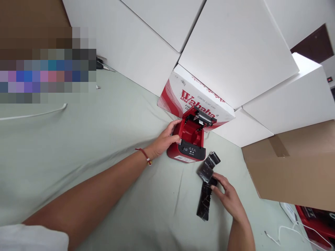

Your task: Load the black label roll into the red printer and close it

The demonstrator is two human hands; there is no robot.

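Observation:
A small red printer (190, 143) with a black control strip stands on the pale green cloth (78, 146), its lid swung open toward the back. My left hand (165, 140) grips the printer's left side, fingers curled over its edge. A red cord bracelet sits on that wrist. My right hand (227, 196) is closed on a black plastic-wrapped bundle (207, 188), which trails down onto the cloth just right of the printer.
White boxes (235, 48) are stacked behind, with a red-and-white printed carton (183, 94) directly behind the printer. A brown cardboard box (293, 167) lies at the right. White cables (288, 232) and a red item sit at the lower right corner.

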